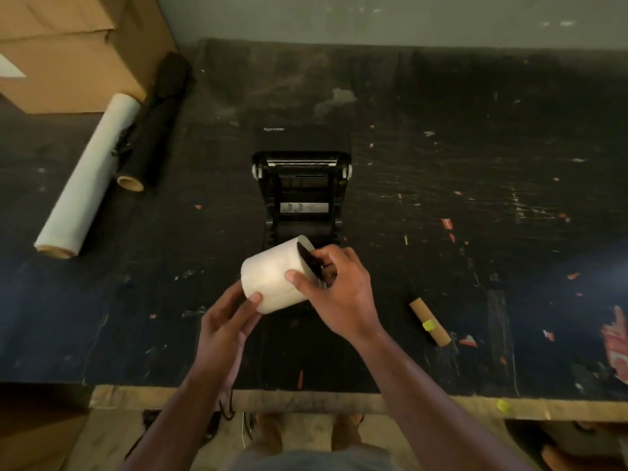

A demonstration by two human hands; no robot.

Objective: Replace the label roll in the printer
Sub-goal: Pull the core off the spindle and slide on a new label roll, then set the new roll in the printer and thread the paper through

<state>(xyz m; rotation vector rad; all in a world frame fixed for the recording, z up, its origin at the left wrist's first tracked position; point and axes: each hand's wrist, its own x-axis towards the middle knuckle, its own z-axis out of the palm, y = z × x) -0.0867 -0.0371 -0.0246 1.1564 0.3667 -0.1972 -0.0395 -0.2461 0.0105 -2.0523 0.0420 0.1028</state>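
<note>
A full white label roll [272,275] hangs in the air just in front of the black printer [300,192], whose lid stands open to show the empty bay. My left hand [226,326] cups the roll's near end from below. My right hand [339,290] grips its right end, thumb on the paper and fingers over a black holder piece [307,261] set in the core. An empty brown cardboard core [430,321] with a yellow scrap lies on the table to the right.
The scuffed black table [475,198] has a wooden front edge [306,399]. At the left lie a white film roll [90,175] and a black roll [153,120], with cardboard boxes [68,52] behind them. Red paper scraps [616,348] sit at the far right.
</note>
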